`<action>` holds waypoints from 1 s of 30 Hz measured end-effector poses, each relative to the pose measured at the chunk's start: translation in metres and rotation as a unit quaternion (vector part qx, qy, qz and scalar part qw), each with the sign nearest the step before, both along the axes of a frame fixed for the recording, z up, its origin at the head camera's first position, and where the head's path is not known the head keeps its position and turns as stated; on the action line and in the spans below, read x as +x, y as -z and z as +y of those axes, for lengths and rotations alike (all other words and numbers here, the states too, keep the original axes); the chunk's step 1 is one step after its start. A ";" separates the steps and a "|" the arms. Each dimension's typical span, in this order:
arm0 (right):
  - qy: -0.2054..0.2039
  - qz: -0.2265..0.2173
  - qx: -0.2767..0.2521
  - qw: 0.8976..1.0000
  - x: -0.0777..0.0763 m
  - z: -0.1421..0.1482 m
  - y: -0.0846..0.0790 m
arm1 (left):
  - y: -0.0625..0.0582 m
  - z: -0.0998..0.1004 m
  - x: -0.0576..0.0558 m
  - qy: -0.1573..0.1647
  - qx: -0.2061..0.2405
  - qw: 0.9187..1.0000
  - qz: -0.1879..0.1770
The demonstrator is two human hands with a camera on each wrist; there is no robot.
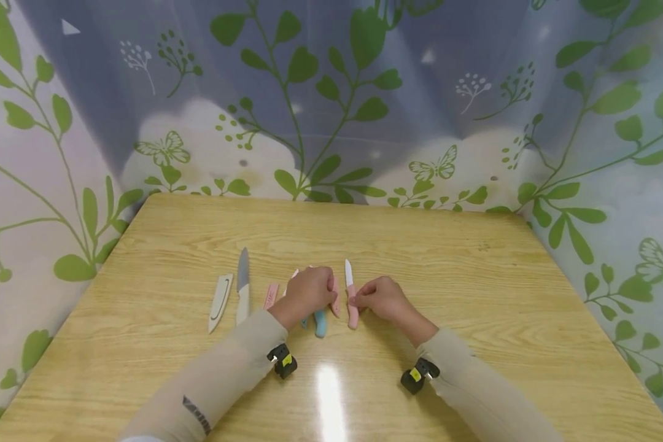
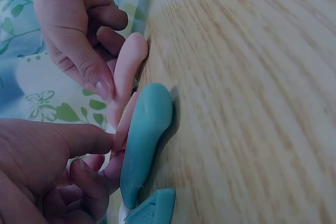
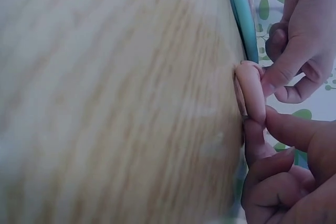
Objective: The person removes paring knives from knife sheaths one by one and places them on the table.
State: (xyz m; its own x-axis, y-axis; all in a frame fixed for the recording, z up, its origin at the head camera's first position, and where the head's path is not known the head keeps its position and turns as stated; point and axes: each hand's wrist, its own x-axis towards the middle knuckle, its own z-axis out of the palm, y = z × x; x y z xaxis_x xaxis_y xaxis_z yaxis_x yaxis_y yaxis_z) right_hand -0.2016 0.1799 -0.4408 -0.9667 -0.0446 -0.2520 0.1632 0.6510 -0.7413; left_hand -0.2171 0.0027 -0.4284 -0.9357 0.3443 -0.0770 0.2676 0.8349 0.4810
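A small knife with a white blade (image 1: 348,272) and a pink handle (image 1: 353,313) lies near the table's middle, blade pointing away. My right hand (image 1: 385,299) pinches the handle from its right side between thumb and finger, as the right wrist view also shows. Just left of it, my left hand (image 1: 308,291) pinches a slim pink sheath (image 1: 336,301) by its edge. The teal handle (image 2: 149,135) of another knife lies beside the left fingers, with a teal sheath (image 2: 157,209) next to it. The left hand hides these blades in the head view.
Further left lie a large knife with a white handle (image 1: 243,304) and grey blade, its cream sheath (image 1: 220,304), and another pink sheath (image 1: 271,296). The wooden table (image 1: 475,264) meets a leaf-patterned curtain (image 1: 342,123) at its far edge.
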 end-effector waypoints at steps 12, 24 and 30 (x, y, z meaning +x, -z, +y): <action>-0.012 -0.016 -0.032 0.999 0.002 -0.001 0.001 | 0.000 0.007 0.001 0.024 -0.039 0.999 0.002; -0.011 -0.004 -0.010 1.000 0.003 -0.002 -0.001 | 0.000 0.006 0.001 0.030 -0.033 0.999 0.013; -0.010 0.008 -0.007 1.000 0.002 0.001 0.002 | -0.002 0.005 0.000 0.027 -0.022 0.999 0.014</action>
State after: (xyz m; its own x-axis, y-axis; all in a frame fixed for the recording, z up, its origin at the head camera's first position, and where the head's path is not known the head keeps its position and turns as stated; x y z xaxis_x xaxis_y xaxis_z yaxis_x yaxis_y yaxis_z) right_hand -0.1996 0.1806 -0.4427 -0.9693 -0.0681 -0.2362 0.1382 0.6436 -0.7528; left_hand -0.2175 0.0081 -0.4267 -0.9175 0.3922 -0.0662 0.3269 0.8384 0.4361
